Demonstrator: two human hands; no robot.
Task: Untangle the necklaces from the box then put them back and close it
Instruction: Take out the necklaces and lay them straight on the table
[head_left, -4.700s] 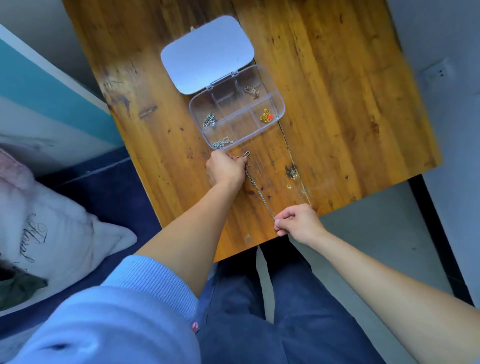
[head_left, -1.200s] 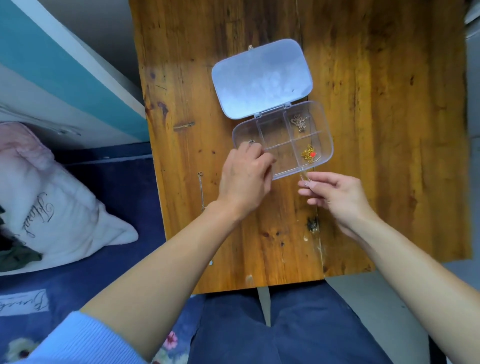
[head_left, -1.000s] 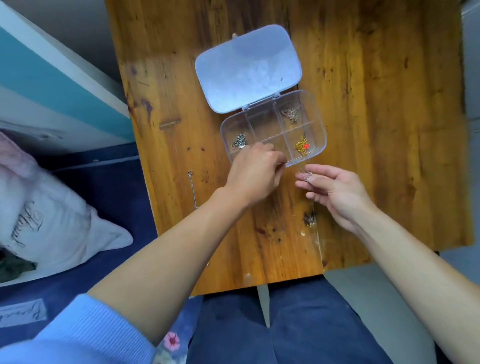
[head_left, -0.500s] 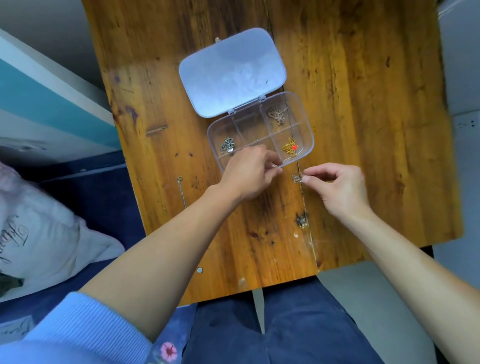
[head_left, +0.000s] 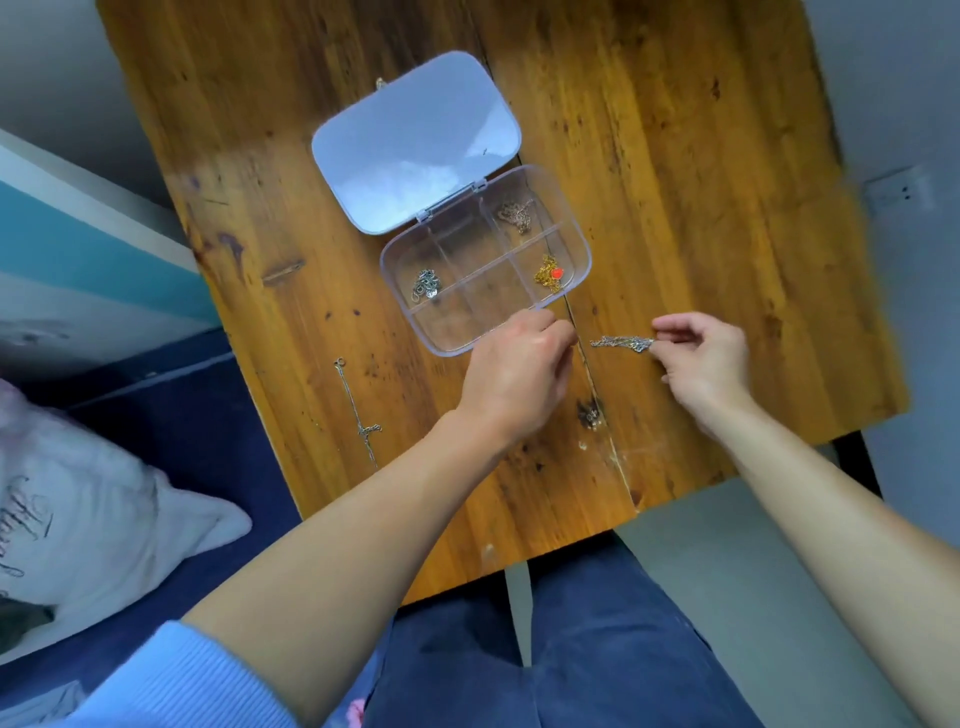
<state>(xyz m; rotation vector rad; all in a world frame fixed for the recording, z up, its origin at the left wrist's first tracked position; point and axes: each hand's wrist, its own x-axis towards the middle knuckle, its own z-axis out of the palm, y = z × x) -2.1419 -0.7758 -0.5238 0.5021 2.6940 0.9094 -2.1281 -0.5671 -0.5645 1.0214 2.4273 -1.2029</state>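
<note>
A clear compartment box (head_left: 582, 244) lies open on the wooden table (head_left: 701, 182), its lid (head_left: 415, 140) folded back. Inside are a silver necklace (head_left: 427, 285), a gold one with a red charm (head_left: 550, 273) and a bronze-toned one (head_left: 517, 214). Another silver necklace (head_left: 356, 410) lies stretched out on the table at the left. My right hand (head_left: 701, 358) pinches a bunched silver chain (head_left: 623, 343) just in front of the box. My left hand (head_left: 519, 369) is at the box's front edge, fingertips pinched together at the chain's left end.
The table's near edge (head_left: 519, 561) runs just above my lap in blue trousers (head_left: 571, 649). A white pillow (head_left: 104, 519) lies on a dark blue surface to the left. A wall socket (head_left: 901, 192) is at the right. A dark mark (head_left: 589, 413) sits between my wrists.
My left hand has come out of the box's front compartment. My right hand has moved right, and the bunched chain now stretches out between the two hands. The first necklace stays laid out at the left.
</note>
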